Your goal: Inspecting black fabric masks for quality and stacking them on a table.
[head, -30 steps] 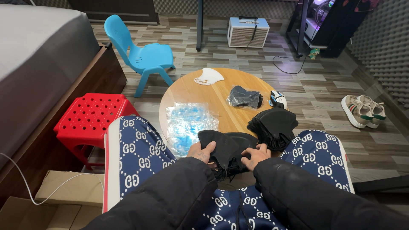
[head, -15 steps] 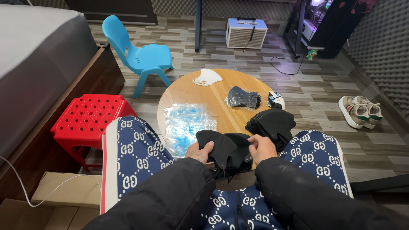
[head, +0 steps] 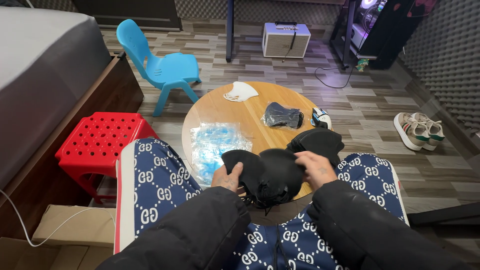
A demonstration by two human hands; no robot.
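Both my hands hold a black fabric face mask (head: 267,175) over the near edge of a small round wooden table (head: 240,112). My left hand (head: 227,176) pinches its left side. My right hand (head: 315,167) grips its right side, fingers curled over the cloth. A stack of more black masks (head: 317,141) lies just behind my right hand. A clear plastic bag with blue masks (head: 215,145) rests on the table's left part. A bagged black mask (head: 282,116) and a white mask (head: 241,92) lie farther back.
A red plastic stool (head: 100,142) stands to my left, a blue child's chair (head: 162,67) beyond it. A bed (head: 40,70) fills the far left. A small amplifier (head: 286,40) and sneakers (head: 417,130) sit on the wood floor. A small round object (head: 321,118) lies on the table's right edge.
My right hand has shifted up and over the mask's right side, and the mask has spread wider between my hands. The view has tilted slightly.
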